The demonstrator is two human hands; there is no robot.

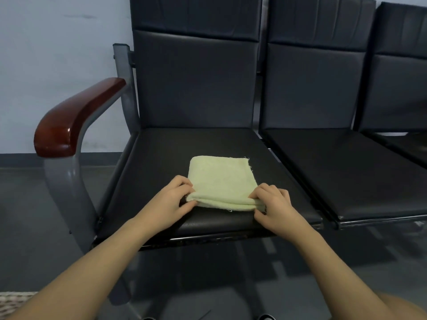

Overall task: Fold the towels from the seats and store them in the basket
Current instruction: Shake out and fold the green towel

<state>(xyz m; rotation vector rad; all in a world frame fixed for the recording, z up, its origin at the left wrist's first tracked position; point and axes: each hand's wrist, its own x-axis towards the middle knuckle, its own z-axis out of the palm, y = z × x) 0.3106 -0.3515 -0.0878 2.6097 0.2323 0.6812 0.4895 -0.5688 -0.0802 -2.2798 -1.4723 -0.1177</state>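
Observation:
A pale yellow towel lies folded in several layers on the black seat of the leftmost chair. My left hand pinches the towel's near left corner, thumb under the edge. My right hand pinches the near right corner in the same way. A strip of woven basket shows at the bottom left edge of the frame, on the floor; most of it is out of view.
A red-brown wooden armrest on a grey metal frame stands left of the seat. Two more black seats continue to the right with no towels on them. A pale wall is behind and grey floor lies below.

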